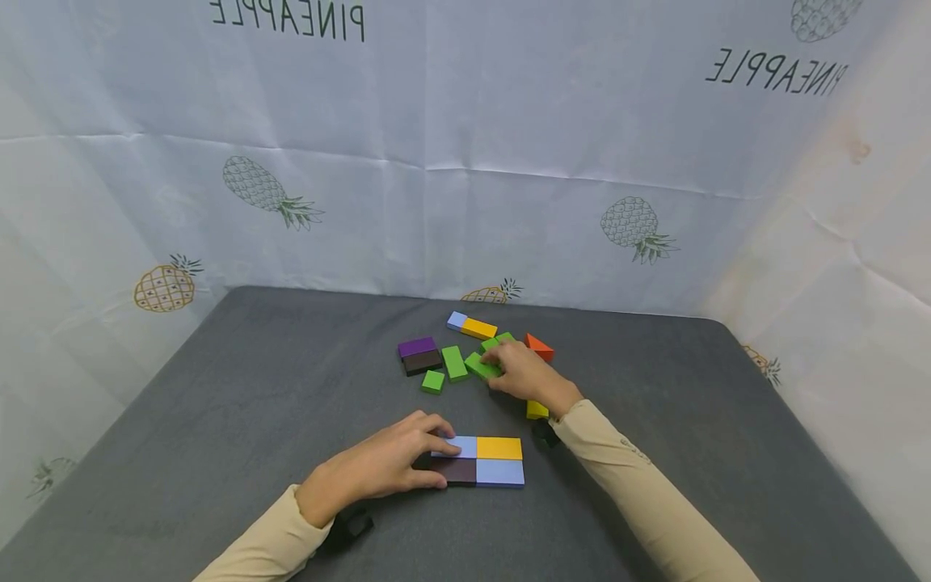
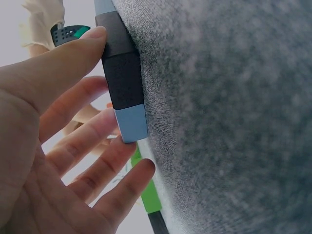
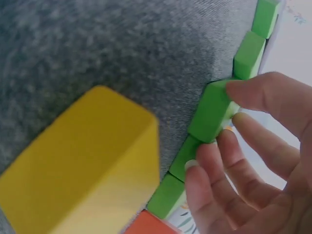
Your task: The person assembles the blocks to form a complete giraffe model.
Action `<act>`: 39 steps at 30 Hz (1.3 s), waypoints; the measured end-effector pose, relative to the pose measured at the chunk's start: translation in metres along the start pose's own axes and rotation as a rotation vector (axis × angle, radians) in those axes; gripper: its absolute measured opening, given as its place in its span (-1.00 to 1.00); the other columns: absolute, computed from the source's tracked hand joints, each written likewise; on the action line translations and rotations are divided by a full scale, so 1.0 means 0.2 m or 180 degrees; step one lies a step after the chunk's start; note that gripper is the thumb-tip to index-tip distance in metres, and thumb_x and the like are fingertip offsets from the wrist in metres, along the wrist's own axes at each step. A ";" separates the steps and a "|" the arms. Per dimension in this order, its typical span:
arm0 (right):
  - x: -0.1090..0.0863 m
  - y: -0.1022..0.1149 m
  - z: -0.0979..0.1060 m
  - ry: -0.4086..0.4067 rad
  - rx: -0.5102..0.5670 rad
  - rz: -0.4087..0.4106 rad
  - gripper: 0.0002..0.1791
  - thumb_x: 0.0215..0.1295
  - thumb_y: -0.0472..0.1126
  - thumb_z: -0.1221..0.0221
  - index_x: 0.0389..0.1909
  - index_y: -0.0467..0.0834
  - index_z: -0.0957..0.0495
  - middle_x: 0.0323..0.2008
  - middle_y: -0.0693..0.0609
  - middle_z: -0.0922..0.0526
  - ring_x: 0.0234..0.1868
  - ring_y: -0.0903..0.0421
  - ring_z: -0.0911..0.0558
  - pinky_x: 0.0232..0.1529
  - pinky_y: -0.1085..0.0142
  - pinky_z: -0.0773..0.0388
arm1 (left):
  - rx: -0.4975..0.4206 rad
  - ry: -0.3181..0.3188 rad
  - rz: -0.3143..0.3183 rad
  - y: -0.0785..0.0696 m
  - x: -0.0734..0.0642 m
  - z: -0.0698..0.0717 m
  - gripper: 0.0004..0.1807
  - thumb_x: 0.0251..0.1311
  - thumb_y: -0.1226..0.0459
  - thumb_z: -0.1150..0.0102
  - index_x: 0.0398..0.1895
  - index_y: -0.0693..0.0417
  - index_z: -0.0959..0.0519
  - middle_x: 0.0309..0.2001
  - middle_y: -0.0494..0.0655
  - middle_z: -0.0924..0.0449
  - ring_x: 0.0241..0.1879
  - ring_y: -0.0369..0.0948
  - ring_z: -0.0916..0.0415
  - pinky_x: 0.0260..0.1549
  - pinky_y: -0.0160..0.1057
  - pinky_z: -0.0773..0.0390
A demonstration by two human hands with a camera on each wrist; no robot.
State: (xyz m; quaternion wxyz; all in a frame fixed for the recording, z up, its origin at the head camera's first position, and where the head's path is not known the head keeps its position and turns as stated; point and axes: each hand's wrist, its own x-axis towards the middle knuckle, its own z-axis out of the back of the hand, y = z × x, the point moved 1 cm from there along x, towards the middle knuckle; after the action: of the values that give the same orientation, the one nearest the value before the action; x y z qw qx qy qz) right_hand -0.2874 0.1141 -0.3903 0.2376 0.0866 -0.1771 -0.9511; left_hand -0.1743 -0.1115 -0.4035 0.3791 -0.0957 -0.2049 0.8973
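My left hand (image 1: 378,462) rests at the left end of a flat group of rectangular blocks. Its thumb touches a dark block (image 2: 117,36), and its fingers, loosely extended, lie over a light blue block (image 2: 130,124). On the right side of that group are a yellow-orange block (image 1: 500,448) and another light blue block (image 1: 500,473). Farther back, my right hand (image 1: 525,373) pinches a green block (image 3: 210,113) between thumb and fingers, low over the cloth. Other green blocks (image 3: 249,54) lie on both sides of it.
Left of the right hand lie a purple block (image 1: 417,347), a dark block (image 1: 422,362) and a small green block (image 1: 432,381). A blue-and-yellow pair (image 1: 478,328) lies behind. An orange triangular block (image 1: 538,347) and a yellow block (image 1: 537,410) lie near the right hand. Patterned cloth (image 1: 436,226) hangs behind the table.
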 end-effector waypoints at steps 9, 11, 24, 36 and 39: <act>-0.02 0.02 0.01 0.0384 -0.0009 -0.0168 -0.50 0.15 -0.24 -0.40 0.14 -0.19 -0.59 -0.01 -0.07 -0.62 -0.07 0.08 -0.54 0.15 0.11 -0.54 | -0.0022 -0.0011 -0.0017 0.00 0.00 0.00 -0.59 0.21 0.07 -0.34 0.12 -0.10 -0.66 0.19 -0.18 -0.51 0.12 -0.24 -0.40 0.10 -0.17 -0.52; -0.02 0.03 0.01 0.0410 -0.0005 -0.0089 -0.53 0.17 -0.19 -0.40 0.11 -0.19 -0.60 0.00 -0.06 -0.63 -0.06 0.09 -0.55 0.16 0.11 -0.54 | -0.0010 -0.0021 -0.0035 0.00 0.00 0.00 -0.60 0.21 0.07 -0.34 0.12 -0.10 -0.67 0.18 -0.18 -0.52 0.12 -0.23 -0.40 0.09 -0.18 -0.53; -0.05 0.06 -0.01 0.0163 -0.0047 0.0239 -0.60 0.16 -0.16 -0.41 0.03 -0.18 -0.66 -0.02 -0.02 -0.70 -0.03 0.11 -0.61 0.14 0.15 -0.55 | 0.0049 -0.0096 -0.0094 0.00 0.00 -0.01 -0.61 0.19 0.07 -0.37 0.08 -0.09 -0.68 0.15 -0.18 -0.54 0.09 -0.24 -0.41 0.07 -0.20 -0.53; -0.16 0.09 0.02 -0.0023 0.0056 0.0299 -0.61 0.17 -0.15 -0.39 0.03 -0.15 -0.66 -0.05 0.01 -0.70 -0.10 0.12 -0.61 0.02 0.16 -0.59 | 0.0052 -0.0073 -0.0087 -0.01 0.00 -0.01 -0.60 0.19 0.07 -0.36 0.09 -0.10 -0.68 0.15 -0.20 -0.53 0.12 -0.24 -0.41 0.10 -0.20 -0.52; -0.18 0.10 0.03 -0.0073 0.0102 0.0323 -0.62 0.17 -0.14 -0.39 0.01 -0.15 -0.66 -0.08 0.03 -0.71 -0.14 0.15 -0.63 -0.04 0.20 -0.61 | 0.0059 -0.0098 -0.0146 0.00 0.00 -0.01 -0.61 0.20 0.08 -0.36 0.09 -0.08 -0.68 0.15 -0.19 -0.54 0.10 -0.23 -0.42 0.09 -0.20 -0.52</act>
State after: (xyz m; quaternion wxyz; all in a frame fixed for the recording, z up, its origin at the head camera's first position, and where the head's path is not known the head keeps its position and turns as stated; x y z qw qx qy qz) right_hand -0.2485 0.1175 -0.3740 0.2821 0.0705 -0.1991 -0.9358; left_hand -0.1741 -0.1100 -0.4054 0.3972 -0.0737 -0.2045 0.8916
